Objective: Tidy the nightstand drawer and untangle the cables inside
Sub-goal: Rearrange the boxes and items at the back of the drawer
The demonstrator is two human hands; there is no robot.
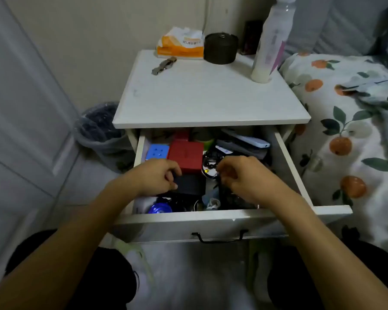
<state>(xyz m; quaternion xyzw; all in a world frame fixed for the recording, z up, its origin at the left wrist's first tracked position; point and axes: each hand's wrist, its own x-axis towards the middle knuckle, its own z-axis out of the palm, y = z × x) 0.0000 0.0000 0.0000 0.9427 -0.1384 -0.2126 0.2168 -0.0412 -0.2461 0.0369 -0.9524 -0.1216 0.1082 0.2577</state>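
The white nightstand drawer [211, 214] stands pulled open and is crowded with things. Inside lie a red box [185, 155], a blue power strip [156, 151], a black box [189, 184], a dark bead bracelet [210, 158], a pale blue remote-like device [249, 140], a blue round object [160, 208] and tangled dark cables [233, 201]. My left hand [155, 176] is over the left part of the drawer, its curled fingers gripping the black box's edge. My right hand [244, 177] is over the middle, fingers curled, pinching a thin dark cable that hangs below them.
On the nightstand top [211, 97] lie a wristwatch [164, 65], an orange tissue pack [180, 44], a dark round container [220, 48] and a tall white bottle [270, 41]. A lined bin [101, 130] stands left. A bed with a floral sheet [349, 121] borders the right.
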